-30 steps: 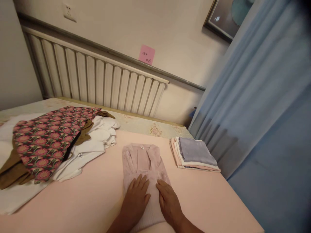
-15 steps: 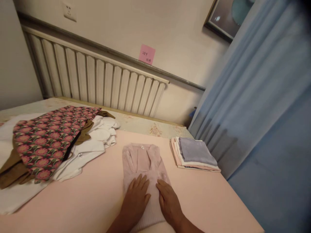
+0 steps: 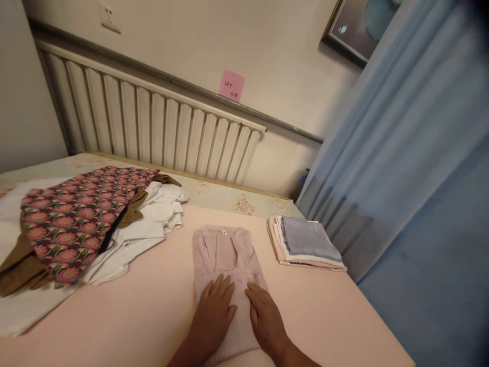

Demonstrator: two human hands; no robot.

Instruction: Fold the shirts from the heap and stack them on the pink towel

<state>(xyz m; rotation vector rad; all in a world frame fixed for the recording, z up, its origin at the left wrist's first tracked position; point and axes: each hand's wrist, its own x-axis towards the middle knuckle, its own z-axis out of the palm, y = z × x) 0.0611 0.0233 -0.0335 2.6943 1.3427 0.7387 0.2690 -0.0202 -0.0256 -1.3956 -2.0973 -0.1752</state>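
A pale pink knit top (image 3: 244, 306) lies folded on the bed, its V-shaped neckline and small white label at the far end. My left hand (image 3: 214, 311) rests flat on the left part of the top, fingers stretched out. On its right part lies my right hand (image 3: 265, 313), open, with the fingers pointing away from me. Both palms touch the fabric and neither hand grips anything. The lower hem of the top shows between my wrists.
To the left is a loose heap with a flowered garment (image 3: 76, 214) over brown and white clothes (image 3: 141, 234). A stack of folded clothes (image 3: 311, 239) sits on the right. Behind the pink bed sheet (image 3: 153, 311) stands a radiator (image 3: 160, 122); a blue curtain (image 3: 401, 153) hangs at right.
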